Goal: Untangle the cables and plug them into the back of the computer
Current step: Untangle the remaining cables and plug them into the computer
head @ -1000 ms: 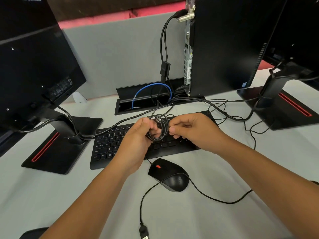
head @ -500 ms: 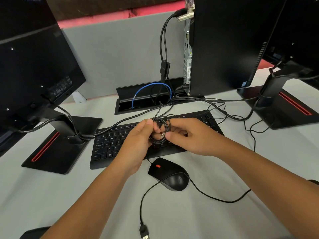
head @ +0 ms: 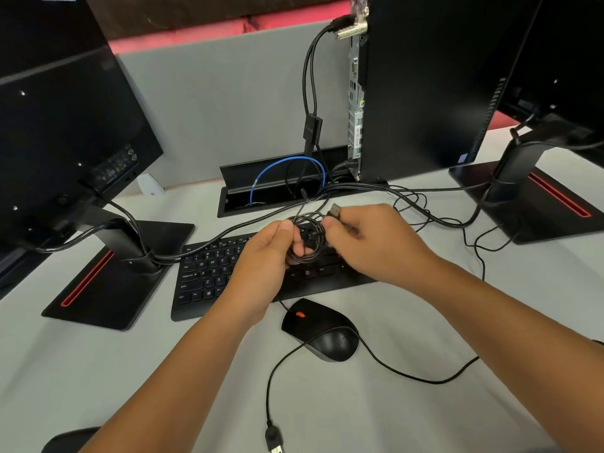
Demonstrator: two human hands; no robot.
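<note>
While left hand (head: 261,256) grips cable coil (head: 307,238), right hand (head: 369,243) pinches plug (head: 334,210), keyboard (head: 209,273) beneath, mouse (head: 322,331) near

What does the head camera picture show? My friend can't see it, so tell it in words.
Two hands work on a coiled black cable above a keyboard: the left hand grips the coil, the right hand pinches its USB plug. A mouse lies nearer; the computer stands behind.
</note>
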